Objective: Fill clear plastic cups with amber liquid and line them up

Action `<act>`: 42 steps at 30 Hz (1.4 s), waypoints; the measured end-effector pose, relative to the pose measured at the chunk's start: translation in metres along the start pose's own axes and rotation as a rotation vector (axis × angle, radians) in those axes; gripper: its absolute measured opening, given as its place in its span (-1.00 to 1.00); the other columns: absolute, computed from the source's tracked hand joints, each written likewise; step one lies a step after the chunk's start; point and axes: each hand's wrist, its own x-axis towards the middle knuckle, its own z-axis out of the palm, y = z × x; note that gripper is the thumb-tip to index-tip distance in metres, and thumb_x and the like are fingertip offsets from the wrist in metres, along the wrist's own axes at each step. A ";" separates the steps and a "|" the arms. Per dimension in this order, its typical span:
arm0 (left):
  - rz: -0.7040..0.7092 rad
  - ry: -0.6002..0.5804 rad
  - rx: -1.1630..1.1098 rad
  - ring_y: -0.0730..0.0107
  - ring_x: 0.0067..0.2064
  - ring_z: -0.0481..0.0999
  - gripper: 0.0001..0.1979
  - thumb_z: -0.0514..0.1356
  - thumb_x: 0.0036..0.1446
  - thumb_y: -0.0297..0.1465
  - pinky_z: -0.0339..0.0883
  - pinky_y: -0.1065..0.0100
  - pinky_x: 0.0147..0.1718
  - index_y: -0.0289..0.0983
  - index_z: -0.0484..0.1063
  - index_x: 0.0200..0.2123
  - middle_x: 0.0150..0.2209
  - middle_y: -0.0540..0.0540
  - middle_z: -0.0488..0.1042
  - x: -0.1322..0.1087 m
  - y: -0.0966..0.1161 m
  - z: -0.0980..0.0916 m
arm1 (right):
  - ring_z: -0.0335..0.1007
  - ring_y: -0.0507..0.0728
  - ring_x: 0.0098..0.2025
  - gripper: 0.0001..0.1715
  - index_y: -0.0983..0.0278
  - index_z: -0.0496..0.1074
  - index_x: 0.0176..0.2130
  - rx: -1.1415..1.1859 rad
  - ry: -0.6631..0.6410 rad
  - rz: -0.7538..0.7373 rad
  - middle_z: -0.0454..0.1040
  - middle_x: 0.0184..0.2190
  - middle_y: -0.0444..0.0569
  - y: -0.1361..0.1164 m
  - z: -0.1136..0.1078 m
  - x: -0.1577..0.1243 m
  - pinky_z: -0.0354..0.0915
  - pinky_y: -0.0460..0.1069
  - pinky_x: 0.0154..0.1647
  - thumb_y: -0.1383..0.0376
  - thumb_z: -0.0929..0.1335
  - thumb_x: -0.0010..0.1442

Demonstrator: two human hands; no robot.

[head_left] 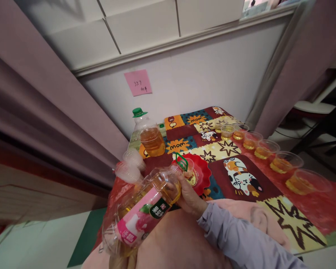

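A large clear plastic bottle with a pink label and amber liquid lies tilted across my front, neck up and to the right. My right hand is wrapped round it near the neck, beside a green carry handle. My left hand supports the base from below; its fingers are mostly hidden. The bottle's mouth is at a clear plastic cup in a red scalloped dish. I cannot tell whether liquid is flowing.
Several clear cups of amber liquid line the table's right side. A second bottle with a green hat-shaped top stands at the back left. Stacked clear cups lie at the left. A patterned mat covers the table; a pink note is on the wall.
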 end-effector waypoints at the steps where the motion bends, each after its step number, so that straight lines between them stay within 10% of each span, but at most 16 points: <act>1: -0.015 0.025 0.003 -0.22 0.03 0.66 -0.47 0.65 -0.21 -0.10 0.62 -0.17 0.18 -0.10 0.70 -0.13 -0.03 -0.17 0.73 0.000 0.001 0.001 | 0.73 0.38 0.14 -0.21 0.18 0.61 0.04 0.003 0.001 0.003 0.80 -0.03 0.04 0.000 0.000 0.000 0.64 0.23 0.15 -0.25 0.69 0.09; 30: 0.090 0.019 0.152 -0.27 0.07 0.65 -0.35 0.55 -0.02 0.06 0.49 -0.33 0.30 -0.13 0.62 0.06 -0.05 -0.22 0.68 0.007 -0.026 -0.012 | 0.72 0.38 0.14 -0.18 0.19 0.59 0.08 -0.009 0.012 0.010 0.79 -0.07 0.04 0.000 0.000 0.001 0.62 0.23 0.15 -0.26 0.67 0.11; 42: -0.085 0.065 0.008 -0.28 0.11 0.63 -0.37 0.62 -0.19 0.02 0.54 -0.25 0.29 -0.06 0.60 -0.06 -0.06 -0.16 0.66 -0.004 0.017 0.008 | 0.72 0.36 0.15 -0.22 0.17 0.61 0.04 -0.023 0.008 0.000 0.79 -0.09 0.01 -0.001 0.000 0.000 0.63 0.24 0.17 -0.29 0.66 0.12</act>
